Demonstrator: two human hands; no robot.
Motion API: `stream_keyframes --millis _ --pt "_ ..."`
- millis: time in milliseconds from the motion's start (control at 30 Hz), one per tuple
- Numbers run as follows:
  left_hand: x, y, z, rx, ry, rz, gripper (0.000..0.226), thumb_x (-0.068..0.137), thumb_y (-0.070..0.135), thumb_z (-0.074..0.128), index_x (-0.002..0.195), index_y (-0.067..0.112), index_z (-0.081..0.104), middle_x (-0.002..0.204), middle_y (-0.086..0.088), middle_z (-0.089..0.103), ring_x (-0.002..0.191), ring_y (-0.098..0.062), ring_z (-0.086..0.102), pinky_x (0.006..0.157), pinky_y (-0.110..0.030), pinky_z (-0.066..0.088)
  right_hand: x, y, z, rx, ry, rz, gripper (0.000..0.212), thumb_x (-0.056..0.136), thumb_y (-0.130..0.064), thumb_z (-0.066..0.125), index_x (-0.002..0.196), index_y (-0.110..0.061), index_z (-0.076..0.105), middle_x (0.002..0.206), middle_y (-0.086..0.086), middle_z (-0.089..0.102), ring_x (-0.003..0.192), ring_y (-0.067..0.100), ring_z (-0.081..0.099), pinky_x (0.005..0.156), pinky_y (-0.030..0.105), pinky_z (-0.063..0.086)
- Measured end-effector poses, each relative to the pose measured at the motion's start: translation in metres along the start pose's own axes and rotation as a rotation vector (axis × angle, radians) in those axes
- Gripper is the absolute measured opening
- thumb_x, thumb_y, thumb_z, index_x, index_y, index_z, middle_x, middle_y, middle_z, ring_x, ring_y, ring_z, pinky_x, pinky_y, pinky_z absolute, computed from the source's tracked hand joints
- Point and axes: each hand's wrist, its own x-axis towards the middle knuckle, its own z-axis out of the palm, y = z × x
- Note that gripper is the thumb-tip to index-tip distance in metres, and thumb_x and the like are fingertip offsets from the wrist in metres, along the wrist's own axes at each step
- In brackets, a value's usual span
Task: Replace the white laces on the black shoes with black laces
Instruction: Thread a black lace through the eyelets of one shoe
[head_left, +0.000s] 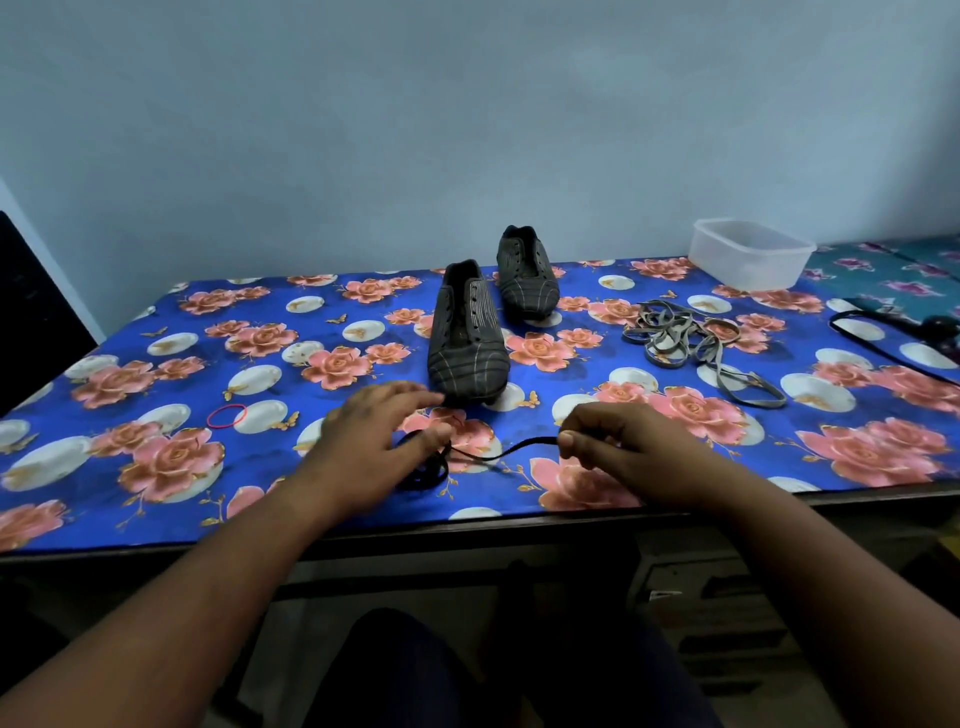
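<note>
Lace work sits at the near edge of the table (156, 525), on a floral cloth, with a red band (226, 416) lying alone to the left. Next comes the left hand (371, 441), fingers fairly straight and spread, pressing down on the coiled part of the black lace (470, 454); whether the thumb pinches it I cannot tell. The lace runs right in a slack curve to the right hand (618, 447), which pinches its free end between thumb and forefinger. It looks light, limp and flat, so it should be held close to the tip, where it is stiffest for threading. Just beyond the hands stands the near shoe (465, 338), toe toward the person, eyelets bare; the far shoe (524, 275) stands behind it, also unlaced. Both look soft-sided and light, best steadied by the toe or sole. Further right the old laces (685, 338) lie in a loose tangle. At the back right a clear tub (748, 260) stands open and appears to hold nothing.
</note>
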Motion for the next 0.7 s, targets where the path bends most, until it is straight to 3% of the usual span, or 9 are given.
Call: stream_keyframes --millis 33,100,200,300,400,500,600,700 --pt "0.001 0.012 0.003 0.004 -0.024 0.045 0.074 0.079 0.085 0.030 0.136 0.046 0.056 0.142 0.019 0.051 0.137 -0.007 0.039 0.114 -0.046 0.033 0.003 -0.006 0.004 0.007 -0.007 -0.025 0.018 0.101 -0.032 0.059 0.089 -0.023 0.069 0.078 -0.012 0.067 0.072 0.006 0.061 0.065 0.015 0.044" --pt "0.005 0.033 0.011 -0.060 -0.093 0.139 0.065 0.085 0.080 0.031 0.134 0.046 0.058 0.143 0.020 0.049 0.137 -0.004 0.039 0.114 -0.043 0.033 0.008 -0.018 0.011 0.018 -0.010 -0.080 0.018 0.101 -0.031 0.059 0.090 -0.021 0.069 0.078 -0.007 0.067 0.072 0.008 0.061 0.066 0.018 0.045" --pt "0.011 0.046 0.019 -0.167 -0.150 0.230 0.040 0.091 0.066 0.045 0.096 0.038 0.072 0.117 0.020 0.060 0.112 -0.001 0.054 0.094 -0.038 0.045 0.012 -0.026 0.014 0.002 -0.007 -0.128 0.017 0.100 -0.033 0.060 0.092 -0.022 0.070 0.080 -0.001 0.068 0.073 0.013 0.061 0.068 0.028 0.047" --pt "0.012 0.041 0.014 -0.257 -0.135 0.199 0.028 0.089 0.062 0.051 0.077 0.041 0.064 0.100 0.017 0.060 0.087 -0.003 0.058 0.077 -0.036 0.047 0.009 -0.022 0.009 -0.005 -0.012 -0.121 0.017 0.101 -0.033 0.059 0.091 -0.023 0.069 0.080 -0.004 0.067 0.074 0.010 0.060 0.069 0.026 0.045" --pt "0.009 0.017 0.004 -0.168 -0.077 0.176 0.026 0.089 0.061 0.050 0.078 0.042 0.063 0.098 0.020 0.059 0.097 -0.011 0.059 0.087 -0.046 0.049 0.000 -0.009 0.000 -0.009 -0.016 -0.072 0.017 0.101 -0.033 0.058 0.087 -0.028 0.067 0.079 -0.010 0.066 0.075 0.007 0.060 0.070 0.023 0.045" --pt "0.002 -0.007 -0.008 -0.187 -0.045 0.066 0.037 0.089 0.064 0.053 0.084 0.030 0.067 0.098 0.019 0.062 0.099 -0.005 0.059 0.091 -0.038 0.047 -0.008 0.009 -0.012 -0.072 -0.011 -0.027 0.016 0.100 -0.035 0.058 0.087 -0.033 0.067 0.080 -0.019 0.066 0.076 0.004 0.061 0.067 0.017 0.044" --pt "-0.003 -0.016 -0.015 -0.296 -0.045 -0.098 0.022 0.095 0.050 0.061 0.087 0.032 0.069 0.096 0.015 0.069 0.089 -0.002 0.064 0.081 -0.031 0.047 -0.009 0.016 -0.017 -0.039 0.024 0.006 0.020 0.095 -0.045 0.056 0.089 -0.030 0.068 0.082 -0.020 0.067 0.075 0.003 0.061 0.067 0.016 0.044" --pt "-0.004 0.002 -0.013 -0.332 -0.104 -0.127 0.017 0.097 0.042 0.062 0.088 0.030 0.070 0.083 0.011 0.073 0.069 -0.006 0.065 0.065 -0.028 0.051 -0.002 0.007 -0.006 -0.051 0.079 -0.056 0.019 0.097 -0.041 0.058 0.095 -0.027 0.069 0.085 -0.015 0.067 0.083 0.004 0.061 0.071 0.016 0.043"
